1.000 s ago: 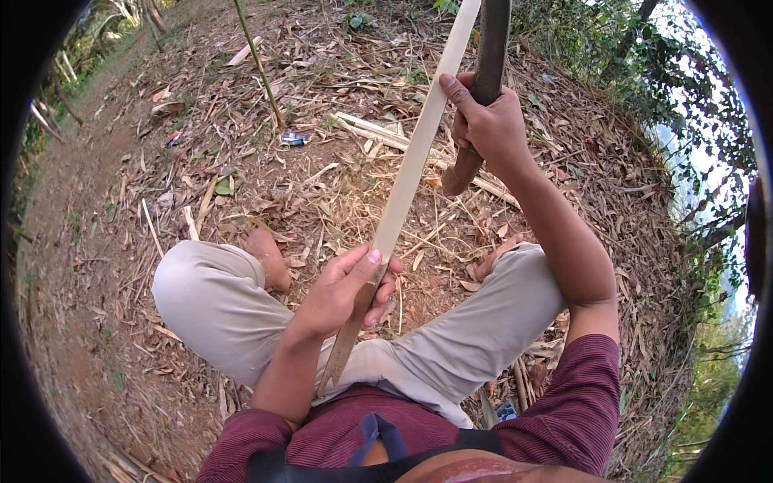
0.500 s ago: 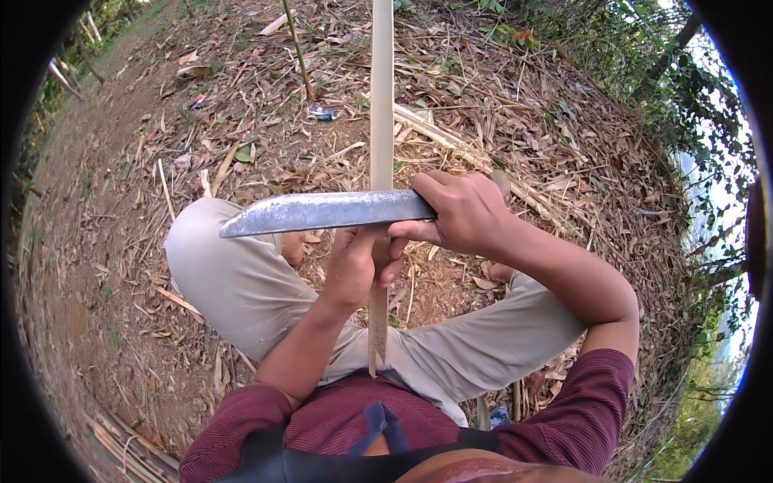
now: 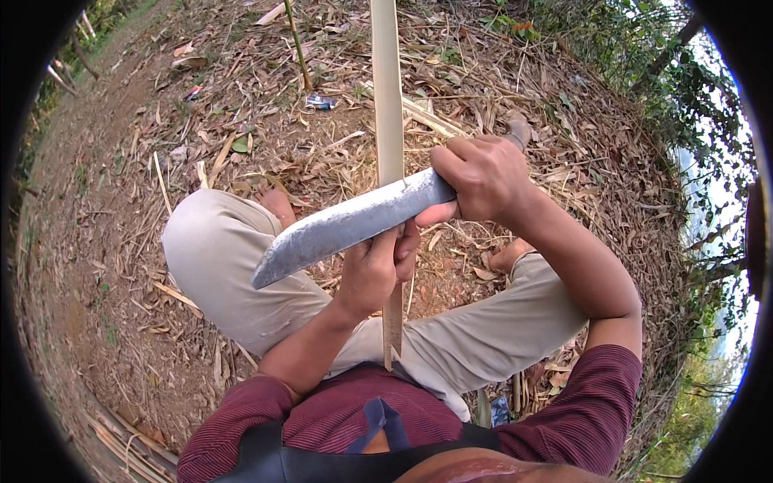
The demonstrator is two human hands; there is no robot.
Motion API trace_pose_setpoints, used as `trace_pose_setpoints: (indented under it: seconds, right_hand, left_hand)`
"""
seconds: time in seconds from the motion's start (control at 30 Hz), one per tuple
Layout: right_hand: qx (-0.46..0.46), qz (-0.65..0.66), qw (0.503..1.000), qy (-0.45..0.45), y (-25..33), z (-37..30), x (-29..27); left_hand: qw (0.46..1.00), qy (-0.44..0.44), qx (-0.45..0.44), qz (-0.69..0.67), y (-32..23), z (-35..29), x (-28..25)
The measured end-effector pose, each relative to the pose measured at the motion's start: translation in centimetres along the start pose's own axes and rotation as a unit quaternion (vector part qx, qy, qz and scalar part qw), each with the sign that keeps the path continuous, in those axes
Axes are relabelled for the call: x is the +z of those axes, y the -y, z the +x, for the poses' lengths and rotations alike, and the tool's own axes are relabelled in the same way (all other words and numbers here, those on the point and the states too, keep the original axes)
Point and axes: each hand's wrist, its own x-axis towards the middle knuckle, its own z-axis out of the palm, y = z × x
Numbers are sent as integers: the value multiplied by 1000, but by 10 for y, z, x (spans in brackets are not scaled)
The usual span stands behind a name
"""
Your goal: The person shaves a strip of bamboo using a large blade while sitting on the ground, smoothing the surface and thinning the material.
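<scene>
A long pale strip [image 3: 388, 121], apparently split bamboo, runs from the top of the view down to my lap, its lower end pointed and split. My left hand [image 3: 372, 270] is closed around it just below the blade. In my right hand [image 3: 487, 177] is a machete [image 3: 346, 221] with a broad, scuffed grey blade. The blade lies slantwise across the strip, its tip low on the left over my knee. The handle's butt sticks out past my right fist; the rest of the handle is hidden. My right thumb reaches toward my left fingers under the blade.
My bent legs in beige trousers [image 3: 221, 266] frame the work on both sides. Dry leaves and pale shavings [image 3: 451, 233] litter the ground. A thin green stem [image 3: 296, 48] and a small blue packet [image 3: 320, 102] are ahead. Cut strips [image 3: 121, 439] lie at lower left.
The machete has tilted from nearly level to a slant, its tip swinging down and right. My right hand has moved up and right; my left hand and the strip have shifted slightly right.
</scene>
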Motion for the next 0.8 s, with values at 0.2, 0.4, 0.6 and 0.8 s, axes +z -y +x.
trace_pose_setpoints:
  seconds: [0.2, 0.4, 0.6, 0.8]
  right_hand:
    - [32, -39, 998, -29, -43, -2, 0]
    - [380, 34, 923, -40, -106, -26, -29]
    - [275, 142, 950, 49, -38, -8, -19]
    - [153, 134, 970, 132, 10, -15, -5]
  left_hand:
    - [1000, 15, 4, -15, -5, 2, -2]
    - [998, 40, -25, -40, 12, 4, 4]
    - [991, 17, -73, -112, 11, 17, -11]
    - [990, 15, -87, -109, 17, 17, -8]
